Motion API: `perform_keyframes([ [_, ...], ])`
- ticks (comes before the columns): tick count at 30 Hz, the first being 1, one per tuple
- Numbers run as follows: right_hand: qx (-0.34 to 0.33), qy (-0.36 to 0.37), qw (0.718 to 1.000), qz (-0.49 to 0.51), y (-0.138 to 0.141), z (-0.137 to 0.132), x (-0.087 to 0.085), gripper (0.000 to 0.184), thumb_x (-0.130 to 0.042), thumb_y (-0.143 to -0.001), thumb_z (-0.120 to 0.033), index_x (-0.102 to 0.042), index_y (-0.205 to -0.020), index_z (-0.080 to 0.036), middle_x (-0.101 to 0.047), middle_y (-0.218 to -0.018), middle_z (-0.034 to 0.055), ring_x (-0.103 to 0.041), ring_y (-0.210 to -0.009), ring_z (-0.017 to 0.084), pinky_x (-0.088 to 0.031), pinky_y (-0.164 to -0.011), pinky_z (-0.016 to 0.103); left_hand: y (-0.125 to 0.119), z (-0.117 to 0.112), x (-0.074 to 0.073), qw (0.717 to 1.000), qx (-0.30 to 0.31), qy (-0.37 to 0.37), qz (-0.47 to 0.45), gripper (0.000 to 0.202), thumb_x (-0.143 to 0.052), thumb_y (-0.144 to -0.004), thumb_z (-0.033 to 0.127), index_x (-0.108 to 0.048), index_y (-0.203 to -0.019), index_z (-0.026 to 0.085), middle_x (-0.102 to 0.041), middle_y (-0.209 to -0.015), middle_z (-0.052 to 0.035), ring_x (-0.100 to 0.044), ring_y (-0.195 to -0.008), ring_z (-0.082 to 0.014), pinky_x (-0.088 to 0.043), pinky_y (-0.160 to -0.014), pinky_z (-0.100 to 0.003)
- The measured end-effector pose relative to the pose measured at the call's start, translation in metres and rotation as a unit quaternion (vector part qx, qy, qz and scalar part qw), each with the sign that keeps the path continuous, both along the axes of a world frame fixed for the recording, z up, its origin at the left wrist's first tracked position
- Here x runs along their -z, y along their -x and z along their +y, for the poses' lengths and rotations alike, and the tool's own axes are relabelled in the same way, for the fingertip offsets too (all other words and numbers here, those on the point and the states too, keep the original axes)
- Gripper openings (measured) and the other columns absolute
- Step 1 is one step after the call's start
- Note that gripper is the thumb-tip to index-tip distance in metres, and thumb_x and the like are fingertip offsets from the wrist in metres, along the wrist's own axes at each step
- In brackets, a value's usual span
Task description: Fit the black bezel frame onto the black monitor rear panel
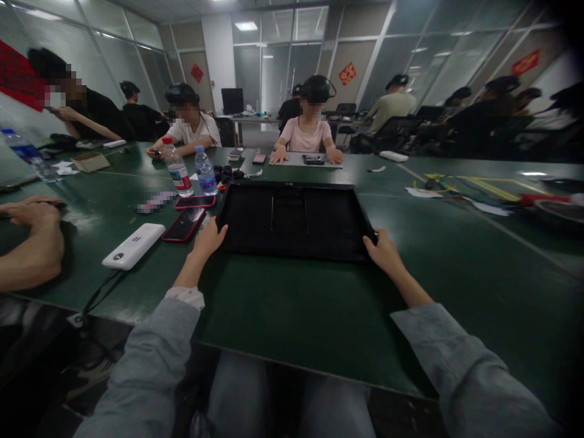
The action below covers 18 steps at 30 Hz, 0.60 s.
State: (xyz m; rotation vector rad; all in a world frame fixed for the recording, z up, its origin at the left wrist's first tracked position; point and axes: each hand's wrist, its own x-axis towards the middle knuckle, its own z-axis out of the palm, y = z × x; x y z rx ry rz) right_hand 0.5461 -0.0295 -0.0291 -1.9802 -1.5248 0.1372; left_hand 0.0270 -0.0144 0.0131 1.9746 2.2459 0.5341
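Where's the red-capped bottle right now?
In the head view, the red-capped bottle stands left of centre on the green table, beside a blue-capped bottle.

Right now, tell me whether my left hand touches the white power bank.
No, your left hand holds the black panel by its left edge, apart from the white power bank.

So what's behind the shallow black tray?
Beyond the shallow black tray are a gray board bearing black parts and, near the tray's far-left corner, small black objects. The far rim hides some green tabletop directly behind.
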Motion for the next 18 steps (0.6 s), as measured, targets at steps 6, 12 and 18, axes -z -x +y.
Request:
perform_keyframes([
  [6,0.004,-0.013,1.0,0.009,0.0013,-0.0011,-0.0014,0.05,-0.053,-0.089,-0.039,-0.056,-0.131,-0.014,-0.071,-0.108,0.0182,-0.067,-0.103,0.033,-0.052,-0.09,0.045,0.0017,0.0023,0.0025,1.0,-0.003,0.0,0.001,0.059,-0.042,-0.102,0.047,-0.04,-0.147,0.009,-0.065,-0.132,-0.0256,-0.067,-0.119,-0.0373,-0.052,-0.098,-0.046],
  [12,0.006,0.002,1.0,0.004,0.0037,-0.0032,-0.0046,0.053,-0.05,-0.09,-0.04,-0.054,-0.134,-0.012,-0.07,-0.111,0.0193,-0.067,-0.103,0.033,-0.053,-0.088,0.045,0.0019,0.0033,0.003,1.0,-0.003,0.004,0.005,0.059,-0.042,-0.102,0.047,-0.04,-0.147,0.009,-0.065,-0.132,-0.0257,-0.066,-0.12,-0.0378,-0.052,-0.098,-0.047],
  [18,0.008,-0.025,1.0,0.015,0.0043,-0.0027,-0.0043,0.046,-0.054,-0.088,-0.04,-0.059,-0.128,-0.017,-0.072,-0.101,0.0159,-0.068,-0.098,0.032,-0.054,-0.086,0.043,0.0005,0.0014,0.002,1.0,-0.008,0.005,0.008,0.058,-0.042,-0.102,0.046,-0.04,-0.146,0.009,-0.066,-0.13,-0.0262,-0.067,-0.12,-0.0373,-0.052,-0.098,-0.046],
])
